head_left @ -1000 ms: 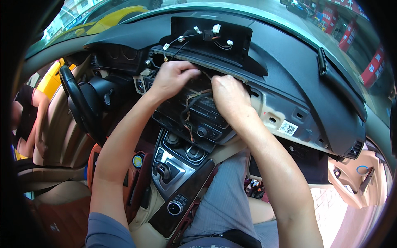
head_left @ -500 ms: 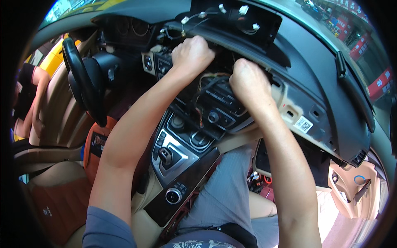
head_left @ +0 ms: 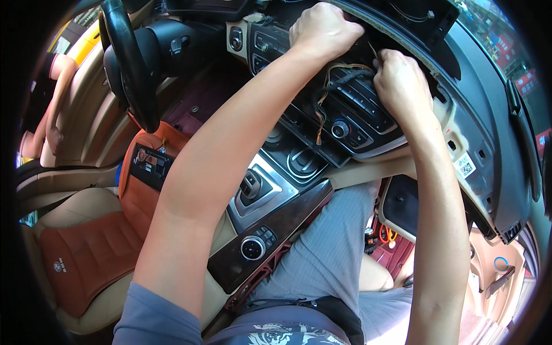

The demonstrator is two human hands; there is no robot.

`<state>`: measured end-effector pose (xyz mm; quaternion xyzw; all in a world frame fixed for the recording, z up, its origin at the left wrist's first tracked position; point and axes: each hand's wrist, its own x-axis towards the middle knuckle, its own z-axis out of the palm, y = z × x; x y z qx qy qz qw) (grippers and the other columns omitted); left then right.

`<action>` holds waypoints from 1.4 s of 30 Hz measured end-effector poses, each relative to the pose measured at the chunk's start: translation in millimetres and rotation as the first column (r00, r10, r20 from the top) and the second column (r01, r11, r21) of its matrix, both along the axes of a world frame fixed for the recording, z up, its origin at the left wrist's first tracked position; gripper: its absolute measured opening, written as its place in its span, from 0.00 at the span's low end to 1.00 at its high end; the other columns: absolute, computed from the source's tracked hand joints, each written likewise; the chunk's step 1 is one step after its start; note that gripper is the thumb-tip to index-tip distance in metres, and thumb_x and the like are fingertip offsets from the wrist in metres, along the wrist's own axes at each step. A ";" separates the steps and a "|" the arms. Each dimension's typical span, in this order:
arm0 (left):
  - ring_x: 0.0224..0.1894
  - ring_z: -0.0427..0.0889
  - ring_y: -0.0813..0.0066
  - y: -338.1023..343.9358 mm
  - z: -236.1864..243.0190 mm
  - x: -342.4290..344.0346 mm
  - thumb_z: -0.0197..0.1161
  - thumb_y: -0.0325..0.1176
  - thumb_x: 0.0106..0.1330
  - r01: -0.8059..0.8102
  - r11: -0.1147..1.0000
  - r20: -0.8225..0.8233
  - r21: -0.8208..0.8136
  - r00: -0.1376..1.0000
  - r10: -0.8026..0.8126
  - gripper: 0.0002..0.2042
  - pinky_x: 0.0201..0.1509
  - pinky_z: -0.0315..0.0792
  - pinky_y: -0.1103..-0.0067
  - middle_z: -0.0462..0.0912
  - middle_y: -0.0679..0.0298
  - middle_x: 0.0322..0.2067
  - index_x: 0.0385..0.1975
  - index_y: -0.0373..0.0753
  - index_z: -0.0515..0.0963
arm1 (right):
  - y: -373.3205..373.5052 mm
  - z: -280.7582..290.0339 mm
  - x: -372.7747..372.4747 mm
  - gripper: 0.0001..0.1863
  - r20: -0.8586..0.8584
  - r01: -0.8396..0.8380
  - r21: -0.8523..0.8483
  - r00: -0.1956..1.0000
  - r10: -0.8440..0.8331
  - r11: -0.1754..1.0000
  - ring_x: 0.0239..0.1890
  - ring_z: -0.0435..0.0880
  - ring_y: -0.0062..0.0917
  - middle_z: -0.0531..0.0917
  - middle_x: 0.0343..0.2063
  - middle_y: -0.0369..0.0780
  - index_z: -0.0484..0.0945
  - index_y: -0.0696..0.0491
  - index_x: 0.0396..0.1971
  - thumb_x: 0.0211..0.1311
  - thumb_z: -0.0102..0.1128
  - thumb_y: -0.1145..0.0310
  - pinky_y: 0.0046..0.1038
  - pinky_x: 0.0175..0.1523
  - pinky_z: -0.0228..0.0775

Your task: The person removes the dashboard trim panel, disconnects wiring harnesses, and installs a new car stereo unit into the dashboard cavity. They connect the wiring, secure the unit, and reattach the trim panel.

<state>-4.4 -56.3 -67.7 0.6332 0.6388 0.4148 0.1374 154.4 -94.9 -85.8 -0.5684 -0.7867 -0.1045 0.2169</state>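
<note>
Tan leather seats and a dark, gutted dashboard [head_left: 489,115] frame the cabin of a car under repair. At the opened centre stack, the left hand [head_left: 325,29] is closed in a fist on the upper edge of the opening, while the right hand [head_left: 399,83], fingers curled, pinches a thin wire at the top of the loosened radio and climate panel [head_left: 359,112]. A black cable loop [head_left: 339,80] and a bundle of coloured wires [head_left: 319,123] dangle across the panel's buttons and round knob, between the two hands. Below lie the silver gear selector [head_left: 253,184] and a glossy dark wood console [head_left: 276,230] with a rotary dial [head_left: 253,248]. A steering wheel [head_left: 129,63] stands at left above a rust-orange seat cushion [head_left: 86,259].
</note>
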 end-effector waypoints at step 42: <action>0.34 0.91 0.67 8.5 -1.8 -7.5 0.66 0.24 0.67 0.501 0.860 0.519 -0.096 0.763 -0.386 0.07 0.48 0.81 0.74 0.90 0.53 0.34 0.40 0.27 0.85 | -11.1 16.7 -10.2 0.09 -0.105 0.092 -0.220 0.988 -0.118 0.971 0.38 0.90 0.45 0.88 0.31 0.54 0.86 0.62 0.33 0.63 0.62 0.71 0.42 0.47 0.82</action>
